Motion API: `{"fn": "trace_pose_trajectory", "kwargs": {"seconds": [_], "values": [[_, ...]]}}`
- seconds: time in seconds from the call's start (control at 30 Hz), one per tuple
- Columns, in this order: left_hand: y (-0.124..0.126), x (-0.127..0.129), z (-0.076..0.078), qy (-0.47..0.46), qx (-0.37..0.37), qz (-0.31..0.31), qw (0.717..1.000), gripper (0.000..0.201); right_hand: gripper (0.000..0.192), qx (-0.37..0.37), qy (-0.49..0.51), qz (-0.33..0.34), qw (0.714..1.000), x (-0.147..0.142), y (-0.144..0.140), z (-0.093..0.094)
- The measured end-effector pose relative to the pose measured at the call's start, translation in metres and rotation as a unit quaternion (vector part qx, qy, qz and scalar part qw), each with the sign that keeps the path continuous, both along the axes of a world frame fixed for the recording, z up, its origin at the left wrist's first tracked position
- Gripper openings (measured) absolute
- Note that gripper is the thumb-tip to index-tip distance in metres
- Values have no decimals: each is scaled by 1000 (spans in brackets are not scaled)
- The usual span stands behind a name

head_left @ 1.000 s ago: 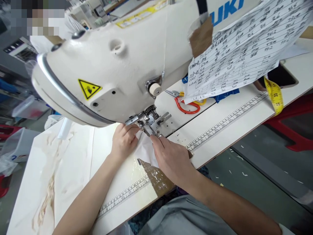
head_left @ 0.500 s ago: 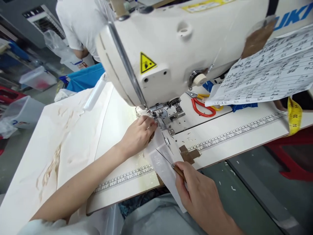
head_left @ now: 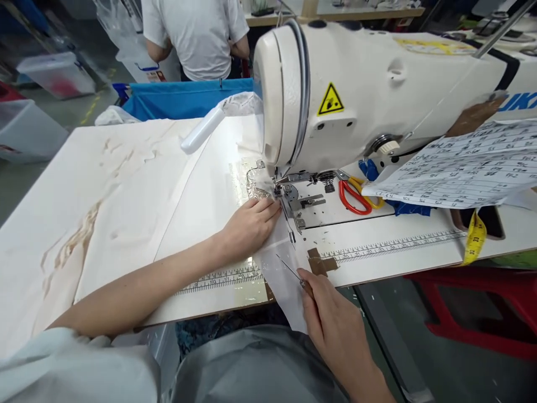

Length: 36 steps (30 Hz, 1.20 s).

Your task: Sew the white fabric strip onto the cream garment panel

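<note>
A thin white strip of fabric runs under the presser foot of the sewing machine and hangs over the table's front edge. My left hand is at the strip just left of the foot, its fingers curled together on the fabric; the fingertips are partly hidden. Wrapped in my right hand is the wooden handle of an awl, its thin metal shaft lying over the strip and pointing up and left. A little gathered white cloth shows behind the foot.
Right of the needle lie red-and-yellow-handled scissors, a written paper sheet and a yellow tape measure. Pale fabric pieces cover the left of the table. Beyond a blue cloth bin stands a person in white.
The view has shifted, so the machine sits farther right and more of the person behind shows. Both hands keep their grips, and the awl still points across the strip.
</note>
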<state>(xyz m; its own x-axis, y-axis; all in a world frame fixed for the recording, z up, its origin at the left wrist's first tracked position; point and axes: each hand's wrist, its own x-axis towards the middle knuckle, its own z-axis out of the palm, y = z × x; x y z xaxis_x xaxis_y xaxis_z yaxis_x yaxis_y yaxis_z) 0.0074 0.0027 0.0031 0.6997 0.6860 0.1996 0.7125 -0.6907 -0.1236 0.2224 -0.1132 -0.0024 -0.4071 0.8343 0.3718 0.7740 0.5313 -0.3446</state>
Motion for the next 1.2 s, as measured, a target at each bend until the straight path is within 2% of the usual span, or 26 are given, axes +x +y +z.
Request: {"fn": "trace_pose_trajectory", "kwargs": {"seconds": [0.2,0.4,0.57,0.83,1.2], "values": [[5,-1,3,-3,2,7,1000,39,28,1,-10,1,1000,-2,4,3],[7,-4,4,-52,-40,15,998,44,29,6,-28,-20,999,-5,12,8],[3,-3,8,-46,-57,14,997,48,30,-10,-30,-24,999,-6,12,10],[0,1,0,-77,-50,30,995,48,30,-8,-41,-27,999,-6,15,10],[-9,7,5,-35,-46,57,997,51,30,-6,-50,-39,998,-11,24,14]]}}
